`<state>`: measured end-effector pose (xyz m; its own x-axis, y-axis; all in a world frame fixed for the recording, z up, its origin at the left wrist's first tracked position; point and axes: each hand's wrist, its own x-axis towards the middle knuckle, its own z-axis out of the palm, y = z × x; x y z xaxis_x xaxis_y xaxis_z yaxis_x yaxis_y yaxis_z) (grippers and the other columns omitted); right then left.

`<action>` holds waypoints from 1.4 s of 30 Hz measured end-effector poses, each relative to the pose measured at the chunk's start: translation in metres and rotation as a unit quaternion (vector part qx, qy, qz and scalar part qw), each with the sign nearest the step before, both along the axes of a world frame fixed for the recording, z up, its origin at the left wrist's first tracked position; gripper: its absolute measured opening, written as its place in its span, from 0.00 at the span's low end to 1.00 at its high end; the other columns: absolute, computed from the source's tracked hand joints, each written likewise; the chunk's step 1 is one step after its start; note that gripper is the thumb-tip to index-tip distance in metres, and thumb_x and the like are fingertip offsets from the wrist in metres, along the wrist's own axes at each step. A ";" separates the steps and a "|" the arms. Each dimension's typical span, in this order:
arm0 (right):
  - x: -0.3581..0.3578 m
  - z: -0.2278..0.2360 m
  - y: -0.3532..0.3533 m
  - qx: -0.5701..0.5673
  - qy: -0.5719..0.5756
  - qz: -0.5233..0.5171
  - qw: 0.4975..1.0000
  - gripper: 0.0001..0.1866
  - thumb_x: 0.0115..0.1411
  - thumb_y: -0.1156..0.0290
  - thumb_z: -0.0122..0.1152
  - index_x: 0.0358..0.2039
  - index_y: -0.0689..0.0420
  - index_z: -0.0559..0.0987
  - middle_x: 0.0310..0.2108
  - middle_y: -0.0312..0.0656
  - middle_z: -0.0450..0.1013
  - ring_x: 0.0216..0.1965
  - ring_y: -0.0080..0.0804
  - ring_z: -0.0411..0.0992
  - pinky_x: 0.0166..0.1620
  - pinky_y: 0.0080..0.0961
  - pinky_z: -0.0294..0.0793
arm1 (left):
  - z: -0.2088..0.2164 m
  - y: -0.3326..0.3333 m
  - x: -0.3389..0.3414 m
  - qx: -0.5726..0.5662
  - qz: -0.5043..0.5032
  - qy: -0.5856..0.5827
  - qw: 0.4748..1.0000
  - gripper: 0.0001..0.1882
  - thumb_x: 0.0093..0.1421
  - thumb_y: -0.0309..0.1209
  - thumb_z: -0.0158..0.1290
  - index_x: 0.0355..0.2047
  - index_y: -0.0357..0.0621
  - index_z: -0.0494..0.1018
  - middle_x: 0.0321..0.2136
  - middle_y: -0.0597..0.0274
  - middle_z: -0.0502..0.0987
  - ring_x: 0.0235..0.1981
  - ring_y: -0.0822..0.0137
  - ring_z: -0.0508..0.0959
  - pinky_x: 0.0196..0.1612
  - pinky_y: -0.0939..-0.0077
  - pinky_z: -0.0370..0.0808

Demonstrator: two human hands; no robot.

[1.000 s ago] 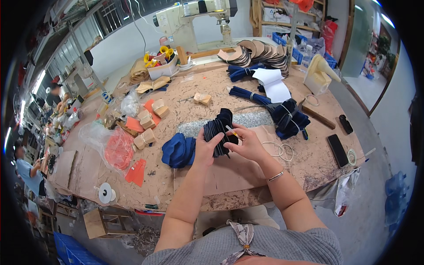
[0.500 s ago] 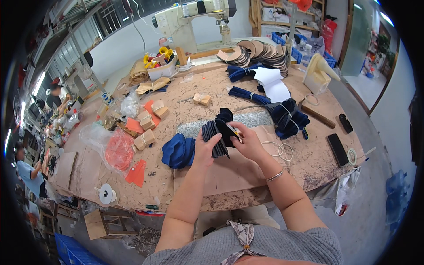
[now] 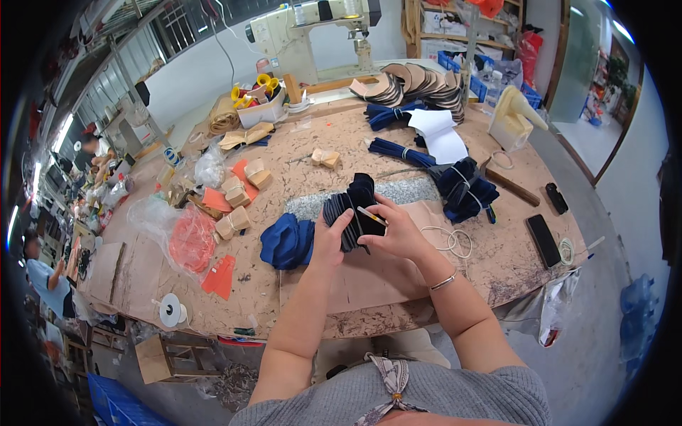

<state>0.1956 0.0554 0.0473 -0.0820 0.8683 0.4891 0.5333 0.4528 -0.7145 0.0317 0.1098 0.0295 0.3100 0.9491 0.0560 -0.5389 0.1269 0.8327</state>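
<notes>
A stack of dark navy cut pieces, which look like fabric or leather, is held over the table's near middle. My left hand is closed around its left side, thumb across the layered edges. At its right side, my right hand grips a slim white-and-yellow pen-like tool, whose exact kind I cannot make out. The right fingers also touch the pieces. Just left of the stack lies a pile of brighter blue pieces. Beneath my hands are a brown sheet and a speckled grey slab.
Tied navy bundles, a hammer and a black phone lie to the right. Tan bundles and orange pieces are on the left. A sewing machine stands at the back.
The pieces that were fanned apart at the right now sit closer against the stack. My right hand has shifted slightly, and the pen-like tool shows more plainly across the top piece.
</notes>
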 end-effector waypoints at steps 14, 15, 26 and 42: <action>0.003 -0.005 0.003 -0.037 0.029 0.008 0.999 0.20 0.46 0.75 0.69 0.42 0.59 0.76 0.55 0.61 0.64 0.60 0.53 0.62 0.54 0.36 0.69 | 0.001 0.000 -0.001 -0.004 -0.009 -0.002 1.000 0.13 0.57 0.22 0.54 0.44 0.39 0.70 0.37 0.60 0.77 0.36 0.68 0.79 0.38 0.74 0.78; 0.002 -0.004 0.003 -0.048 0.044 0.008 0.998 0.20 0.46 0.76 0.69 0.42 0.58 0.76 0.56 0.61 0.63 0.60 0.54 0.61 0.55 0.36 0.68 | 0.001 0.001 -0.001 -0.007 -0.011 -0.004 1.000 0.13 0.57 0.23 0.54 0.44 0.39 0.71 0.37 0.60 0.77 0.36 0.68 0.79 0.38 0.74 0.79; 0.000 -0.016 0.008 0.020 0.031 0.000 0.999 0.08 0.49 0.75 0.68 0.31 0.59 0.79 0.56 0.60 0.63 0.53 0.50 0.69 0.45 0.31 0.73 | 0.000 0.001 0.000 0.002 -0.016 -0.019 1.000 0.14 0.58 0.25 0.56 0.45 0.39 0.70 0.37 0.60 0.77 0.35 0.68 0.79 0.36 0.74 0.79; -0.006 -0.013 0.006 0.008 0.072 -0.032 0.997 0.10 0.49 0.71 0.67 0.30 0.58 0.77 0.53 0.60 0.64 0.61 0.57 0.59 0.55 0.37 0.66 | 0.004 -0.004 0.005 0.025 -0.007 -0.012 1.000 0.15 0.58 0.25 0.57 0.44 0.41 0.68 0.37 0.61 0.77 0.36 0.70 0.78 0.38 0.76 0.78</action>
